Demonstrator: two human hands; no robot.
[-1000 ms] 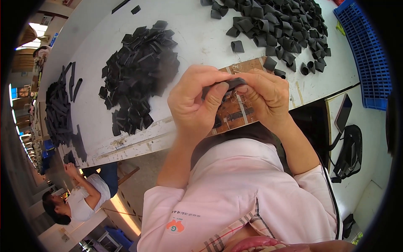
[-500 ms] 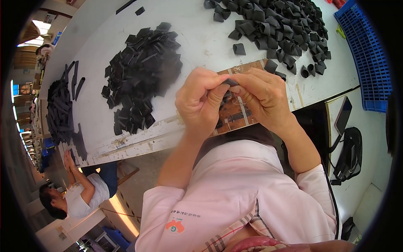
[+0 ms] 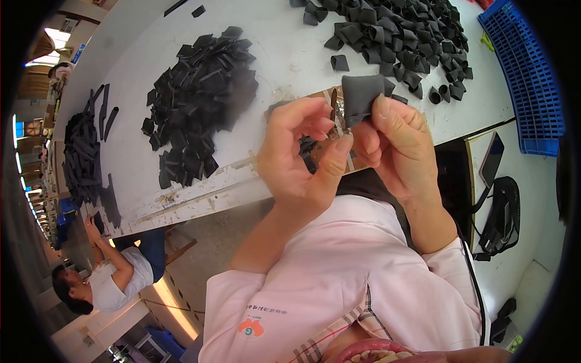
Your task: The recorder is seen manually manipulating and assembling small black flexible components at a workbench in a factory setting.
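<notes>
Over the white table's (image 3: 284, 57) edge her right hand (image 3: 396, 145) pinches a folded black fabric piece (image 3: 358, 98), while the left hand (image 3: 299, 151), fingers curled, perhaps touches nothing.

Person wears a pale pink short-sleeved top (image 3: 339, 272), sleeves ending above the elbows, forearms bare. Small round orange-and-green emblem with a line of tiny print on the chest, near-left. Plaid trim in beige, red and white at the collar edge, near the bottom of the view. Left hand (image 3: 302, 160) and right hand (image 3: 396, 142) bare: no gloves, rings or watch visible.
</notes>
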